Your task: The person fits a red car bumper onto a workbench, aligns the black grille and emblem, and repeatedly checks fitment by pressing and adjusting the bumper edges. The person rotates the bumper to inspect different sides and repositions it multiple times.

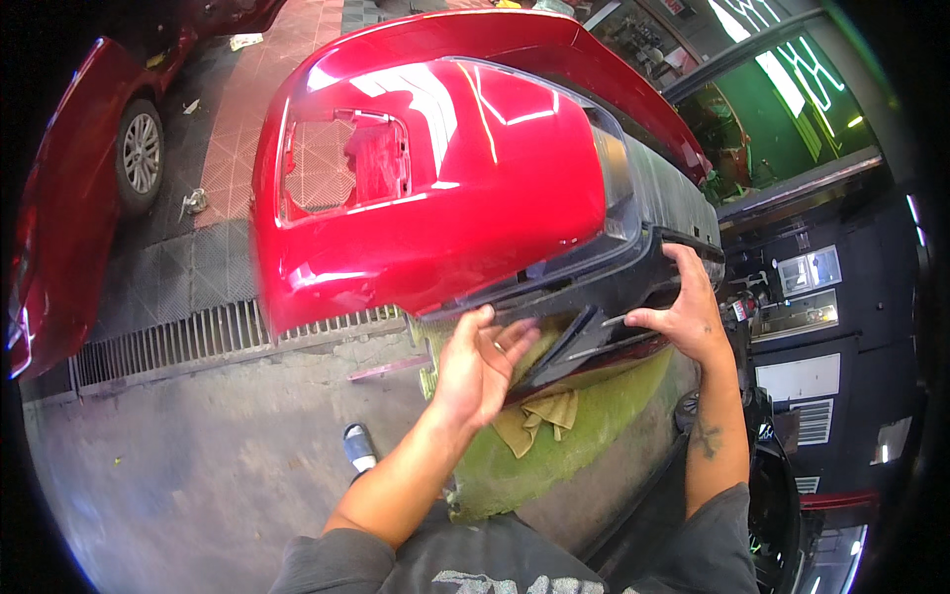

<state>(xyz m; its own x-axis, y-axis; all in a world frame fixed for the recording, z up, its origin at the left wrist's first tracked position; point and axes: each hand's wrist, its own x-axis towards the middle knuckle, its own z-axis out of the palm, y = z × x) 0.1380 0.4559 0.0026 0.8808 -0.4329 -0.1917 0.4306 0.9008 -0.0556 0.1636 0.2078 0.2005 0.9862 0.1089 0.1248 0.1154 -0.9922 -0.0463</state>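
Note:
A glossy red car bumper cover [515,188] stands in front of me, with a square cut-out on its left side. Along its near right edge runs a black plastic trim piece [584,289] with a slot-like opening. My right hand [688,312] spans the trim's right end, fingers hooked on its upper part and thumb against its lower part. My left hand [480,366] is beside the trim's left part, palm turned up and fingers apart, slightly blurred, holding nothing. Whether its fingertips touch the trim I cannot tell.
Under the bumper is a green mat-covered support [604,426] with a tan cloth [534,421] on it. A floor grate [178,342] crosses at left. A red car with a silver wheel [142,147] stands far left. My sandalled foot [359,445] is below.

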